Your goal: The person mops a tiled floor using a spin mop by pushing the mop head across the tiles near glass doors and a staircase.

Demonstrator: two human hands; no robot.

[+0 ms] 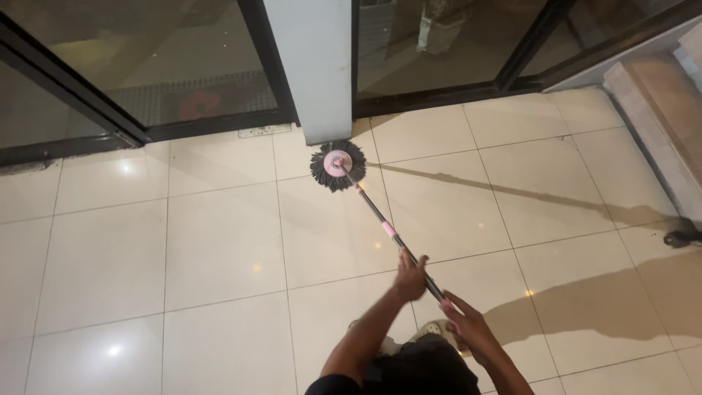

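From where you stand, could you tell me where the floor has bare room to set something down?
The tiled floor is bare left of the mop handle, and right of it toward the step. It is crowded at the pillar, where the mop head rests, and under both hands.

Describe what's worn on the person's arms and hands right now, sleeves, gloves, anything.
Both forearms are bare. The left hand and right hand wear no gloves, and no watch or ring shows. A dark short sleeve covers the left upper arm; the right sleeve is out of frame.
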